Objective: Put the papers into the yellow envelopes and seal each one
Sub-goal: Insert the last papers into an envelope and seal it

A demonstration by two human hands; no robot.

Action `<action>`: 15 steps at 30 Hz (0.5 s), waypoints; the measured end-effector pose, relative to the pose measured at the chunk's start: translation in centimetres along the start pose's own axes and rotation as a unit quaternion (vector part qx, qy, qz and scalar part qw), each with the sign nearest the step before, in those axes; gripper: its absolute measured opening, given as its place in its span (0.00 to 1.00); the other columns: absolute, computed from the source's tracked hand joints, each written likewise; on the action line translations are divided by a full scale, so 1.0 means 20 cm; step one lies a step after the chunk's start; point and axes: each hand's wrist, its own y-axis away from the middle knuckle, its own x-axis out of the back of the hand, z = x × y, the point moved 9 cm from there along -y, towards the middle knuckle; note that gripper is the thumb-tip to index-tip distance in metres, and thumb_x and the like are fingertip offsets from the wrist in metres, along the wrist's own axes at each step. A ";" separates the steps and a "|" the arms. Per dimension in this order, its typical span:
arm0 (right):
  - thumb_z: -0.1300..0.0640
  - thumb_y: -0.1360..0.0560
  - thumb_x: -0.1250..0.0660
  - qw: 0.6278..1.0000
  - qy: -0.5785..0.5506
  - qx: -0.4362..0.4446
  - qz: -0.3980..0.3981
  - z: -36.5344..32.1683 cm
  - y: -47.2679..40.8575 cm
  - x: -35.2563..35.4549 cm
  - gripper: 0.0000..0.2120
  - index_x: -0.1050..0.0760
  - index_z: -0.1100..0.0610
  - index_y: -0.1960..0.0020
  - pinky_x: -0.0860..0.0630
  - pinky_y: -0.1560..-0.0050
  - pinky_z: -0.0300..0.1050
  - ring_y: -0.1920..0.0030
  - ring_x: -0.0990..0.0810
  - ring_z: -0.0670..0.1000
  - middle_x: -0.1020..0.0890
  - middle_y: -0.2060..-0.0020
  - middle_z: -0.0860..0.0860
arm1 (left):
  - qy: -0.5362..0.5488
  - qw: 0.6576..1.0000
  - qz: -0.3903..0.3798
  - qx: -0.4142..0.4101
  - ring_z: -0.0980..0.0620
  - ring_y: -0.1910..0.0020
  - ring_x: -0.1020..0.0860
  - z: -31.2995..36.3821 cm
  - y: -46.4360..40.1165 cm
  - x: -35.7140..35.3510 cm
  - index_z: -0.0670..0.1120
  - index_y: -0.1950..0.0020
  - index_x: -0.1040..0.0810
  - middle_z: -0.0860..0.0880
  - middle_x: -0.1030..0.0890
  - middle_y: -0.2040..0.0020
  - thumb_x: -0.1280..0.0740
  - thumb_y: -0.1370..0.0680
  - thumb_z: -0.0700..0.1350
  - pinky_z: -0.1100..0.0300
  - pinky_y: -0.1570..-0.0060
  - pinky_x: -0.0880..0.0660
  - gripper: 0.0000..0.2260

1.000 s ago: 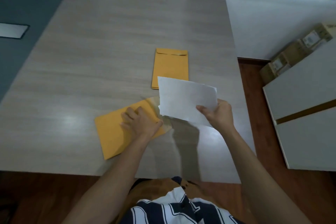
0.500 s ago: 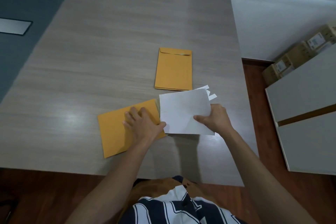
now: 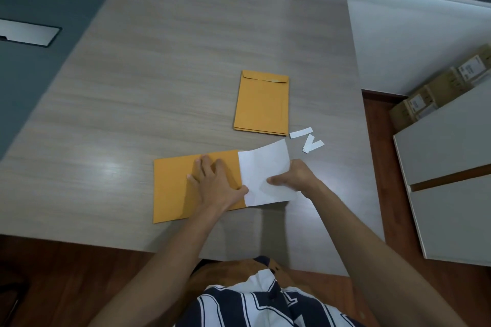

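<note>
On the near tabletop (image 3: 106,141): right hand (image 3: 297,176) pinching limp paper (image 3: 263,167) at its trailing edge, left hand (image 3: 215,180) pressing flat, fingers spread, on the envelope (image 3: 172,188).

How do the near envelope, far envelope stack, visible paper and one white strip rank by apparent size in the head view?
1. Near envelope
2. Far envelope stack, though distance makes this unsure
3. Paper
4. White strip

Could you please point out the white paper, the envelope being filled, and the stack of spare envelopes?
white paper (image 3: 265,170), head view: middle of its exposed part.
envelope being filled (image 3: 172,188), head view: bare left half.
stack of envelopes (image 3: 261,106), head view: top envelope's face.
</note>
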 end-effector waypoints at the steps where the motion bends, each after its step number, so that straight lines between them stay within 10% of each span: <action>1: 0.54 0.42 0.19 1.000 0.005 -0.002 0.011 0.01 0.00 0.00 0.26 0.19 0.60 0.46 0.20 0.48 0.51 0.49 0.18 0.55 0.16 0.49 0.53 | -0.004 1.000 -0.001 -0.009 0.41 0.22 0.59 0.01 0.00 0.02 0.49 0.25 0.43 0.42 0.55 0.21 0.32 0.36 0.70 0.33 0.28 0.50 0.46; 15: 0.61 0.24 0.34 0.995 -0.009 0.003 0.100 0.02 0.06 0.02 0.18 0.27 0.56 0.34 0.24 0.43 0.49 0.43 0.23 0.55 0.21 0.40 0.53 | -0.156 0.955 -0.079 -0.238 0.37 0.22 0.55 0.05 -0.06 0.08 0.57 0.24 0.71 0.39 0.49 0.23 0.24 0.46 0.70 0.37 0.26 0.55 0.68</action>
